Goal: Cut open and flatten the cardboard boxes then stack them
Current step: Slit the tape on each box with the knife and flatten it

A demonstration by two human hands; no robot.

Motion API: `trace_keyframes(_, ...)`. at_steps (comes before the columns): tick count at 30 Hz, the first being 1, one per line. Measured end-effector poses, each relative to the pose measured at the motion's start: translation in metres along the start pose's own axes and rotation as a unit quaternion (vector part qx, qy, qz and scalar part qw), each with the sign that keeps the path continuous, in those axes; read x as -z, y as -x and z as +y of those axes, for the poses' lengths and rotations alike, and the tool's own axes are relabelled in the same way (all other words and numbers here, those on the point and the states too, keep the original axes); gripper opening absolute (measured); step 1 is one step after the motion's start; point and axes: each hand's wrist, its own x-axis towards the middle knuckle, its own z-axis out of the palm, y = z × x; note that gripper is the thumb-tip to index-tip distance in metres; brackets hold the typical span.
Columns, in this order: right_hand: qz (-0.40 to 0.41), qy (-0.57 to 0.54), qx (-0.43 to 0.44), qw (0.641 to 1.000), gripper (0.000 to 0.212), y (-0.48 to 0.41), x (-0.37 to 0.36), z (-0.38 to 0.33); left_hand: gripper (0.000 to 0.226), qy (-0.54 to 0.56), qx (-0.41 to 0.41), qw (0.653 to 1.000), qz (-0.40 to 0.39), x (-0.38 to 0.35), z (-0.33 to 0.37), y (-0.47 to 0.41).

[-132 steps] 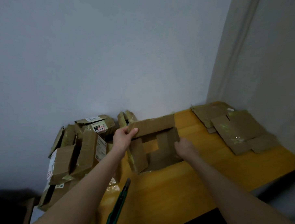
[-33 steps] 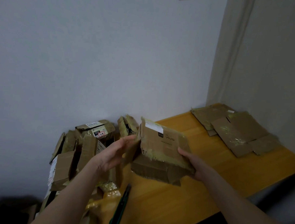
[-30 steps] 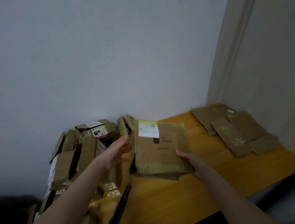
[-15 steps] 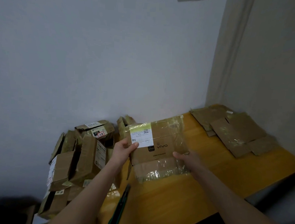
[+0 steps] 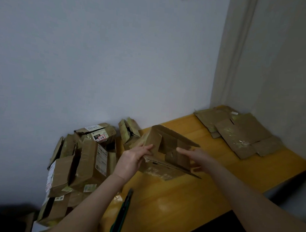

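Cardboard box (image 5: 166, 151) held over wooden table (image 5: 180, 196), open side toward camera, flaps splayed, partly collapsed. Left hand (image 5: 134, 159) gripping its 9 o'clock end between fingers and thumb. Right hand (image 5: 194, 157) pinching 3 o'clock flap, fingers inside, thumb beneath. Print strip along near edge, unreadable. Green utility knife (image 5: 121, 211) on table at 6 o'clock. Flattened cardboard stack (image 5: 239, 135) at 2 o'clock, well apart. Pile of taped boxes (image 5: 87, 158) at 9 o'clock; one label (image 5: 97, 136) reading "OTO", others too small to read.

A yellow wooden table (image 5: 180, 201) stands against a pale grey wall (image 5: 116, 61).
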Motion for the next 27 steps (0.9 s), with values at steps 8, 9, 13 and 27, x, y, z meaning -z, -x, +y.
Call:
trace_keyframes(8, 0.065, -0.077, -0.008, 0.995, 0.032, -0.004, -0.011, 0.000, 0.042, 0.003, 0.005, 1.000, 0.013, 0.002, -0.002, -0.002)
trace_keyframes(9, 0.072, -0.123, -0.020, 0.990, 0.027, -0.003, -0.009, -0.001, 0.042, 0.005, 0.019, 1.000, 0.015, 0.003, -0.007, -0.001)
trace_keyframes(13, 0.112, -0.271, -0.035, 0.955, 0.024, -0.006, 0.000, 0.002, 0.022, 0.043, 0.075, 0.996, -0.021, 0.007, -0.017, -0.001)
trace_keyframes(27, 0.115, -0.292, 0.042, 0.948, 0.039, 0.000, -0.005, -0.008, 0.065, 0.239, 0.503, 0.807, -0.195, 0.017, -0.025, -0.024)
